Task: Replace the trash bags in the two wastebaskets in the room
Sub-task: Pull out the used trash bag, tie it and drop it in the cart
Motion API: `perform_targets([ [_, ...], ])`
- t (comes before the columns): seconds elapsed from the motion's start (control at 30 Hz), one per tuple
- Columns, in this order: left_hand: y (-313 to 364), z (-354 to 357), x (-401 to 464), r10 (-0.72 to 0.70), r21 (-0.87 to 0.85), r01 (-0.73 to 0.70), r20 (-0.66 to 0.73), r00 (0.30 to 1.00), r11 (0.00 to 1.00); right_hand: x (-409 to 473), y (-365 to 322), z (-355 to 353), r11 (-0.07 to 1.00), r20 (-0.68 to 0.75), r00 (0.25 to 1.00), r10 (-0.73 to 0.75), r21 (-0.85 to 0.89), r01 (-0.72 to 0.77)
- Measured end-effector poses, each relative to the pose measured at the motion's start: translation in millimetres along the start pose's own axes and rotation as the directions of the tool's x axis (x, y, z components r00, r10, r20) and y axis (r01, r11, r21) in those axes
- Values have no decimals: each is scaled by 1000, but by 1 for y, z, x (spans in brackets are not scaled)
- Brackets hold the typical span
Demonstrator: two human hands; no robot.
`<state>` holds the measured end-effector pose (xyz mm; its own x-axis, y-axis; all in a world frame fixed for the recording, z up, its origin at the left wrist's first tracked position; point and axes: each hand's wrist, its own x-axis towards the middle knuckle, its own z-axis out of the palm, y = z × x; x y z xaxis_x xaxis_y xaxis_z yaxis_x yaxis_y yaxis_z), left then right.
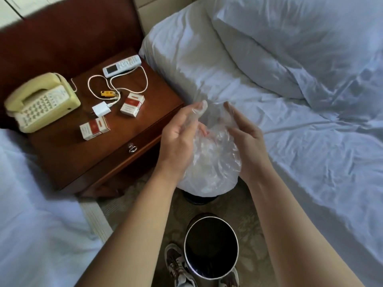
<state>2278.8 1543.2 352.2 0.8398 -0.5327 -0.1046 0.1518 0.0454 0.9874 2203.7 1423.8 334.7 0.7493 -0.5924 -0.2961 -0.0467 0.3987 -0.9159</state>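
A clear plastic trash bag hangs between both hands over the floor, bulging below them. My left hand pinches its upper left edge with the film over the fingertips. My right hand grips its right side. Directly beneath the bag shows the dark rim of one wastebasket, mostly hidden by the plastic. A second black wastebasket with a shiny metal rim stands nearer to me, with no liner and a dark inside.
A wooden nightstand at left carries a cream telephone, a white remote, a charger with cable and two cigarette packs. White beds flank the narrow aisle. My shoes stand beside the near basket.
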Motion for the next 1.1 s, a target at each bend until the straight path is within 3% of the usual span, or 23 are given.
perform_targets([
  [0.17,9,-1,5,17,195,-61,222,975,979,-2,-27,-5,996,75,993,93,0,-94],
  [0.3,19,4,9,72,350,-181,303,950,919,1,-40,2,989,121,992,26,-148,-7],
  [0.37,24,7,9,107,397,-230,307,946,889,3,-43,6,975,101,994,30,-221,-7],
  [0.47,24,4,13,120,448,-247,294,948,859,5,-46,7,978,60,996,65,-200,-52],
  [0.6,25,8,15,89,470,-252,341,936,846,4,-47,8,979,47,999,-5,-201,15],
  [0.67,23,12,15,74,470,-241,346,935,849,-1,-46,10,981,91,996,-11,-194,28],
  [0.8,19,8,21,50,559,-235,327,944,795,-6,-52,9,992,264,956,127,-50,-118],
  [0.87,19,9,23,29,568,-229,339,940,790,-5,-51,10,995,243,965,98,-50,-88],
  [0.97,22,12,21,-24,393,-92,280,960,915,-1,-48,10,996,136,987,84,8,-86],
  [1.03,25,8,21,-154,176,116,218,964,977,0,-49,8,977,186,972,147,127,-172],
  [1.1,27,2,25,-274,138,247,236,932,959,1,-49,4,952,262,949,177,200,-233],
])
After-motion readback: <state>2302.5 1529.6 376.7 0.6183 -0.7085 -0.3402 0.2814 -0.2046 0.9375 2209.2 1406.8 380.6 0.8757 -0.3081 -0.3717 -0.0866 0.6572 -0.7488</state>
